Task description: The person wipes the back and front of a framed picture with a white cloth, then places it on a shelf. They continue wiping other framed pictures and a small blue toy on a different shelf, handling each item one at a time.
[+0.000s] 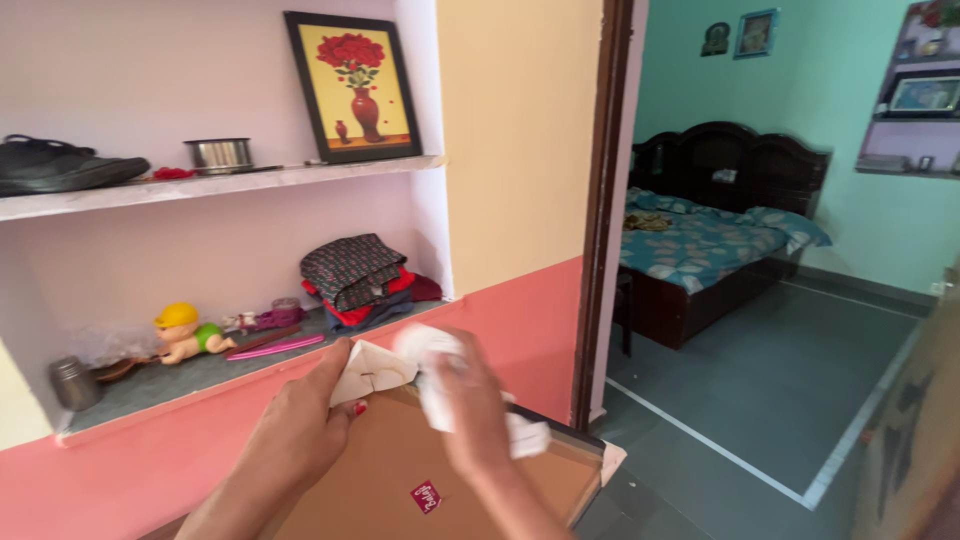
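Cardboard-backed frame (430,480) in both hands' grip

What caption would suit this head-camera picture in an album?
Left hand steadies a brown-backed picture frame while right hand presses a white cloth on it.

We see the left hand (300,425) and the right hand (468,405) side by side on the upper edge of a flat brown cardboard-backed frame (400,480), a crumpled white cloth (432,375) under the right one. Behind them, on the lower grey stone wall shelf (200,375), a yellow-helmeted plastic baby doll (185,332) lies left of a folded stack of patterned clothes (355,278). On the upper white shelf (120,190), a round steel pot (219,154) sits left of a black-framed flower picture (352,85). Right of the doorway stands a dark wooden bed (710,240).
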